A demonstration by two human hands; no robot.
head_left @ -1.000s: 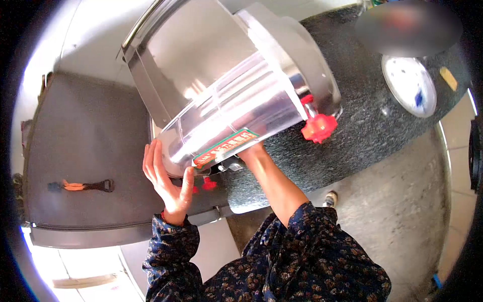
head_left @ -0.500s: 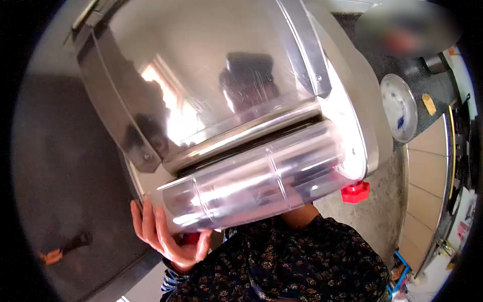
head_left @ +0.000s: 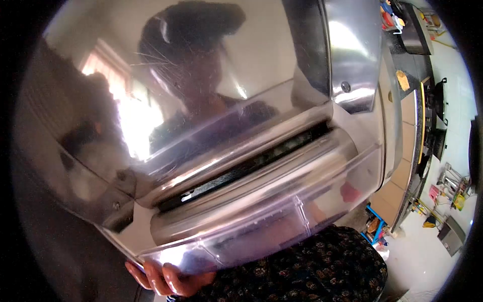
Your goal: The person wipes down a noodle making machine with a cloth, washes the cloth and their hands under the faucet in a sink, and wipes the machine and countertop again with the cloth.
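A shiny steel dough roller machine (head_left: pixel 251 90) fills most of the view, tilted in the picture. A metal roller (head_left: pixel 251 201) lies along its front below a dark slot (head_left: pixel 241 171). In front of the roller is a clear plastic guard (head_left: pixel 261 244). My left hand (head_left: pixel 168 279) is at the lower left corner, fingers curled round the machine's edge by the guard; its thumb is hidden. A red knob (head_left: pixel 350 192) shows blurred through the guard at the right. Skin is faintly visible behind the guard near it, but my right hand's fingers are hidden.
A counter with tan panels (head_left: pixel 402 161) runs along the right. On it lies a yellowish piece (head_left: pixel 402 80). A blue frame (head_left: pixel 375 226) stands on the floor below. Tools and small items (head_left: pixel 455 186) lie against the white surface at far right. A dark surface (head_left: pixel 50 241) is at left.
My view has come closer to the machine and shifted, so the slot and roller look larger. My left hand appears lower, and the round plate at the right is out of sight.
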